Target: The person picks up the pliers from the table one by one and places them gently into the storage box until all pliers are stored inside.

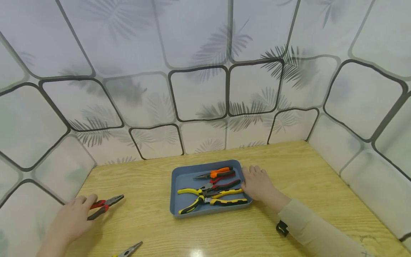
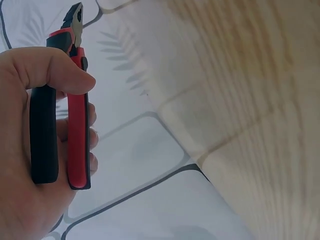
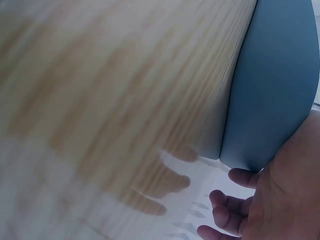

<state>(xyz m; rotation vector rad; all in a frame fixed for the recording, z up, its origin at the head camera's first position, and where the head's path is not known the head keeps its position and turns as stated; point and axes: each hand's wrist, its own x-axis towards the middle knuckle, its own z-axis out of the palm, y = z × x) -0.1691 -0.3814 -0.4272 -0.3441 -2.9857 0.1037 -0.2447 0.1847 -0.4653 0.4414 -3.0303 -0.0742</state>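
My left hand (image 1: 72, 219) grips red-and-black combination pliers (image 1: 106, 205) at the left of the table. In the left wrist view the thumb lies across the handles (image 2: 77, 120), fingers curled behind them; the jaws point away from the hand. My right hand (image 1: 258, 184) rests against the right side of a blue-grey tray (image 1: 179, 180). The right wrist view shows its loosely bent fingers (image 3: 232, 207) beside the tray's outer wall (image 3: 272, 80). Inside the tray lie orange-and-black long-nose pliers (image 1: 214, 174), red-and-black pliers (image 1: 229, 185) and yellow-and-black pliers (image 1: 228, 202), partly overlapping.
Another pair of pliers (image 1: 130, 250) with a pointed nose and a bit of yellow handle lies at the bottom of the head view, partly cut off. The wood-grain table (image 1: 144, 200) is bordered by patterned walls (image 1: 202, 92) at the back and both sides.
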